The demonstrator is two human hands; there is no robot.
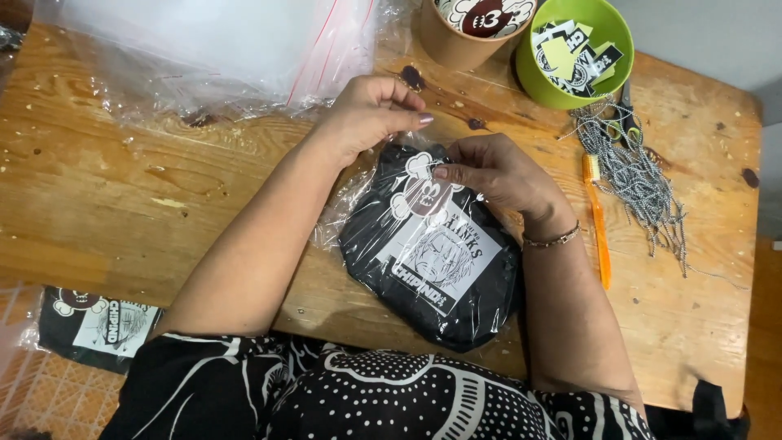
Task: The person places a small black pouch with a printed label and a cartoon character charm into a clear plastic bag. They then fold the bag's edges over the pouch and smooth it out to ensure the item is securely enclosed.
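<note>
A folded black garment in a clear plastic bag lies on the wooden table in front of me, with a white printed card and a cartoon sticker showing through. My left hand pinches the bag's open top edge at the far side. My right hand, with a thin bracelet at the wrist, presses fingers on the bag's upper part beside the sticker. Both hands touch the plastic.
A pile of clear zip bags lies at the back left. A brown paper cup and a green bowl of stickers stand at the back. Ball chains and an orange utility knife lie right. Another packed garment sits low left.
</note>
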